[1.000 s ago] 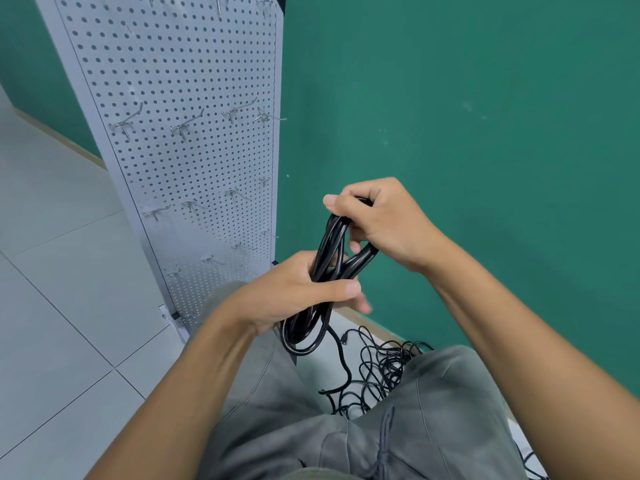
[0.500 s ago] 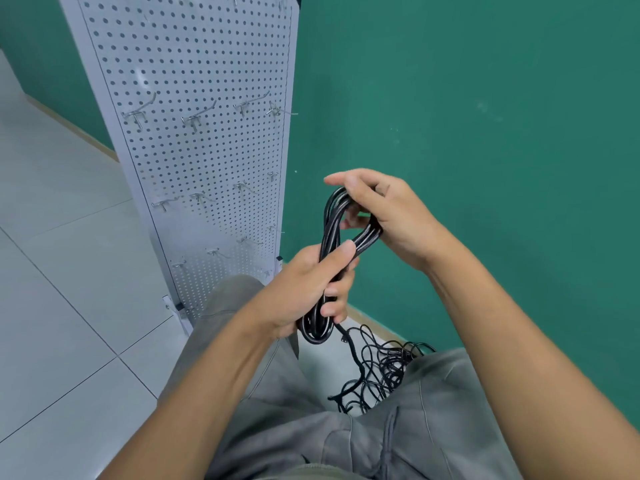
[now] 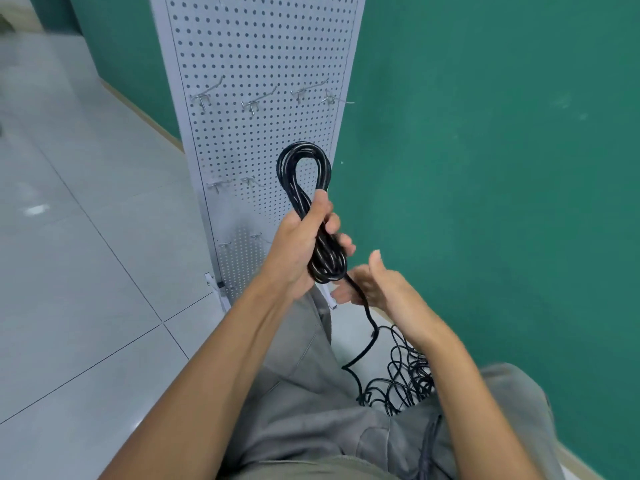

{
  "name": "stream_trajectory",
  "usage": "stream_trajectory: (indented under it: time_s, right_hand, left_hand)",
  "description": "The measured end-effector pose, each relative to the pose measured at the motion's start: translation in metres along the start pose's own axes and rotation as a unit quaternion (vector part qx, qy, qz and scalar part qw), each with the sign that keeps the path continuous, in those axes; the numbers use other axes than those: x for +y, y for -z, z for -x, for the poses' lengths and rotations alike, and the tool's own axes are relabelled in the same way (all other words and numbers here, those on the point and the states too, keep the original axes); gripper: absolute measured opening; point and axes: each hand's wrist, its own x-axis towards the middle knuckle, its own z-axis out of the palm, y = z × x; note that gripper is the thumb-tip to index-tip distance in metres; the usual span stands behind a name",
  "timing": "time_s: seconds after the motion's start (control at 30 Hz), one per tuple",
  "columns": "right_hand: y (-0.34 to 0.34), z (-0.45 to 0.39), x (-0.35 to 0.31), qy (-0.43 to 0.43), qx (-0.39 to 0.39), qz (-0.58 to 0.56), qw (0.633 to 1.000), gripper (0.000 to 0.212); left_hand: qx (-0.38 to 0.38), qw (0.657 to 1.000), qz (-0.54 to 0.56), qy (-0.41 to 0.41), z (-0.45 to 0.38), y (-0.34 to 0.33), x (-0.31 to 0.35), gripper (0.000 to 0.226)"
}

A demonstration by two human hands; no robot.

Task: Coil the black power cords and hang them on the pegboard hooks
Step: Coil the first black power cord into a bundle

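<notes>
Since half a second ago the right hand (image 3: 375,284) has let go of the top of the bundle and dropped below it, and the left hand (image 3: 304,245) has swung the coiled cord (image 3: 308,188) upright towards the pegboard (image 3: 256,46). In the head view, the only one, the left hand grips the coil round its waist, thumb pressed up the front and fingers curled behind, so one loop stands free above the fist in front of the board and a smaller loop bulges below it. Holding it at the middle probably keeps the turns together and leaves the upper loop clear for a hook (image 3: 251,103). The right hand is loose, thumb raised and fingers relaxed; the loose tail (image 3: 367,313) runs down across its palm, seemingly guided rather than pinched. That tail leads to the tangled cords (image 3: 405,379) on the floor by the green wall (image 3: 502,168).
</notes>
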Motion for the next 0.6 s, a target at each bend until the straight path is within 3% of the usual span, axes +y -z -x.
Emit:
stream_trajectory:
  time_s: [0.17,0.3,0.47,0.6]
  right_hand:
    - [-0.002,0.007,0.023,-0.024,0.004,0.021,0.999,0.033]
    - [-0.006,0.009,0.036,-0.052,0.031,0.093,0.994,0.019]
    - [0.001,0.014,0.010,0.041,0.106,0.107,0.988,0.008]
    - [0.008,0.025,-0.026,0.101,0.102,0.150,0.978,0.009]
  left_hand:
    - [0.087,0.994,0.056,-0.027,-0.009,0.016,0.008,0.036]
    - [0.154,0.985,0.049,-0.054,-0.012,0.027,0.012,0.036]
    - [0.219,0.973,0.035,-0.058,-0.018,0.044,0.013,0.038]
    - [0.239,0.969,0.032,-0.055,-0.020,0.048,0.008,0.034]
